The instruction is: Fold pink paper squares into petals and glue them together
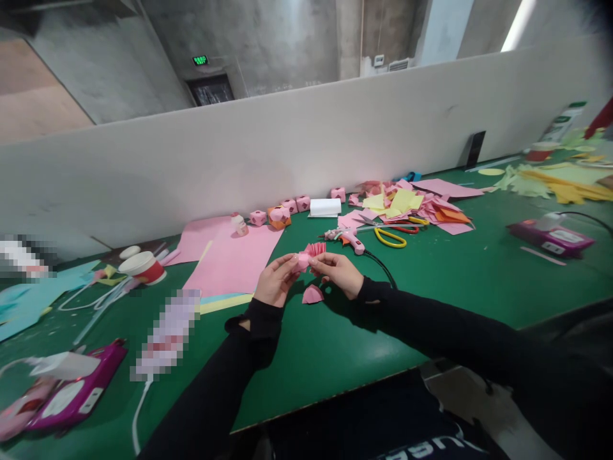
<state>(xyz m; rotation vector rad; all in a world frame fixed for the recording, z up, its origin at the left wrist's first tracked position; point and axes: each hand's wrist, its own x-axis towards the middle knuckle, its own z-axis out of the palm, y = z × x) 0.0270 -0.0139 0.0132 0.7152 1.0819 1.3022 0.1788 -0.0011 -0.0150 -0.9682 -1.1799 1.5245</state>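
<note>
Pink paper piece (303,260) pinched by left hand (276,280) and right hand (342,271); I'd call it unfinished. Folded pink shapes (258,218) beyond the fingers look done, loose pink piece (313,294) just nearside.

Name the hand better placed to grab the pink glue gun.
Probably the right hand: it is closer to the glue gun, and the left hand pinches the pink paper piece, so could hold it alone.

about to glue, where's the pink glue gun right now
In the head view, the pink glue gun lies right of centre on the green table, beyond the right hand, beside the yellow-handled scissors.
</note>
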